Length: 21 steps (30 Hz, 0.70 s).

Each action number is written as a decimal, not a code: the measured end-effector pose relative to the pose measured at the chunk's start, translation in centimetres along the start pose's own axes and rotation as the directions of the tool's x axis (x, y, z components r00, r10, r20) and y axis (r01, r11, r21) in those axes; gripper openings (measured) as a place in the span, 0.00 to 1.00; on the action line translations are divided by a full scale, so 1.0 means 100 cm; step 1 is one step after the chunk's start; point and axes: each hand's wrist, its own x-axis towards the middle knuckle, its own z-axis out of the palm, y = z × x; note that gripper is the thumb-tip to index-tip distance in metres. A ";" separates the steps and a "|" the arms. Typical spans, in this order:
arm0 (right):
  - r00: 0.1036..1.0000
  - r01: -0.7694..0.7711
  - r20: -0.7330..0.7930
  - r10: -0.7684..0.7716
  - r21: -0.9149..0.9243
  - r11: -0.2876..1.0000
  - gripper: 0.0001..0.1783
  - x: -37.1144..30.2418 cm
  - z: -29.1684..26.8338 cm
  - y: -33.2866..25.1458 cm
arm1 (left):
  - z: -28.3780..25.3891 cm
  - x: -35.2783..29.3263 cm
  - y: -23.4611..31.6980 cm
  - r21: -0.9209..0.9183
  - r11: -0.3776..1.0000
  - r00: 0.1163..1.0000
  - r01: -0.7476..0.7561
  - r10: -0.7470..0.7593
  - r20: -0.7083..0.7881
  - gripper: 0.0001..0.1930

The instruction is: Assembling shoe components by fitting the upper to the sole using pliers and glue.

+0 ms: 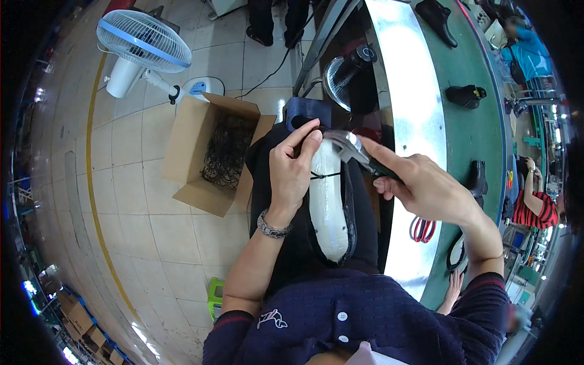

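Observation:
A dark shoe upper on a white last [328, 219] lies bottom up across my lap, its long side pointing away from me. A thin black cord [325, 176] crosses the white underside. At the far end, my left hand [293, 163] is closed, thumb and fingers pinching the dark edge of the upper. My right hand [420, 182] grips the dark handle of metal-headed pliers [348, 148], and their head rests at that same far end, close to my left fingertips. Motion blurs the jaws, so I cannot tell whether they bite the upper.
To the left stand an open cardboard box [176, 146] of tangled black cords and a fan [143, 42]. On my right runs a metal bench edge [417, 121] with red-handled scissors [422, 229]. Beyond it, a green conveyor [459, 134] carries several dark shoes; another person's hand [452, 291] reaches over it.

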 end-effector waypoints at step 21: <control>0.805 0.261 -0.446 -0.391 -0.327 0.908 0.42 0.024 0.020 0.001 | -0.011 -0.004 -0.003 0.143 0.984 0.985 -0.108 0.087 0.148 0.20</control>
